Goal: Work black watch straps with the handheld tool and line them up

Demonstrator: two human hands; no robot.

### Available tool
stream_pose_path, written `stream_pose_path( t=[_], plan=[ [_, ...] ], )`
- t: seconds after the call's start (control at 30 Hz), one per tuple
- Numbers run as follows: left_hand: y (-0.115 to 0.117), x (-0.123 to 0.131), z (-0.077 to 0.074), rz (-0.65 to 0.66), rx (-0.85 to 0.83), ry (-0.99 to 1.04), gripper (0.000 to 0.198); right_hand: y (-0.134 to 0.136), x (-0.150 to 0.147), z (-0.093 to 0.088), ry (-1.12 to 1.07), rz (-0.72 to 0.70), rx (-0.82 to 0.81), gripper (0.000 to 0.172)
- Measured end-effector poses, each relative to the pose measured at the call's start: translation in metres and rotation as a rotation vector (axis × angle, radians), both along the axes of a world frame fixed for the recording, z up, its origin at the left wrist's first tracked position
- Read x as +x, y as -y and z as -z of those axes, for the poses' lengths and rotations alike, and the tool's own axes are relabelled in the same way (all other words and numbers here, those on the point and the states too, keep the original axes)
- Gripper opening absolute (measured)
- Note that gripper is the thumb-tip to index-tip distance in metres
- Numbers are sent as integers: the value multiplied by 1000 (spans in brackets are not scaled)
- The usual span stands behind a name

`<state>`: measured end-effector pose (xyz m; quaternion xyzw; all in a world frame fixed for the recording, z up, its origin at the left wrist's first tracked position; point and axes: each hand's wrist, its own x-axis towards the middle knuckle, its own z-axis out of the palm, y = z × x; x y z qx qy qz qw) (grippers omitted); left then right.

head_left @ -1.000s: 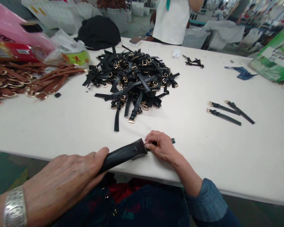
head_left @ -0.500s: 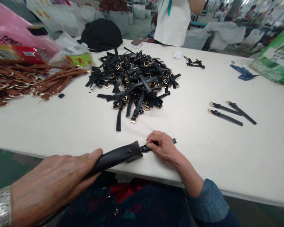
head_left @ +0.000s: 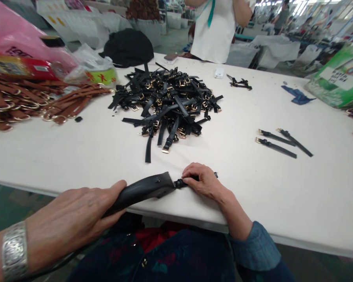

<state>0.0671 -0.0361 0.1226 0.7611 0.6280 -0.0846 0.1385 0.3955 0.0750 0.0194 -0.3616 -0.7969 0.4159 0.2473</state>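
Note:
In my left hand (head_left: 73, 213) is a black corded hand tool (head_left: 147, 190) with a smooth curved body; my fingers wrap round its grip. Its wide front end points right, at the end of a short black buckle strap (head_left: 181, 183). Whether the two touch I cannot tell. My right hand (head_left: 202, 182) presses that strap down at the table's near edge, thumb and fingers pinched on it. The strap's far tip shows past my knuckles; its middle is hidden under my hand. Beyond my hands lies a heap of black buckle straps (head_left: 167, 103) with gold-coloured buckles.
Several separate black straps (head_left: 279, 145) lie on the white table (head_left: 235, 145) at right. Brown straps with metal rings (head_left: 17, 98) are piled at left. A black cap (head_left: 128, 47), small white device (head_left: 219, 73) and green bag (head_left: 341, 76) sit farther back. A person (head_left: 213, 31) stands opposite.
The tool's front end has tilted slightly and moved a little left. My right hand still holds the strap in nearly the same spot. The view has shifted slightly.

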Motion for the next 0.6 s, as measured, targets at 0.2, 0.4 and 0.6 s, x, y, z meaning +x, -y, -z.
stream_pose_path(
  t=[0.2, 0.4, 0.6],
  plan=[
    [-15, 13, -10, 81, -52, -84, 36, 12, 26, -17, 240, 116, 120, 31],
    [-24, 11, -5, 74, -72, -48, 44, 17, 35, -24, 359, 109, 121, 22],
    [-23, -1, 9, 77, -84, 5, 50, 14, 25, -14, 347, 25, 153, 22]
  ],
)
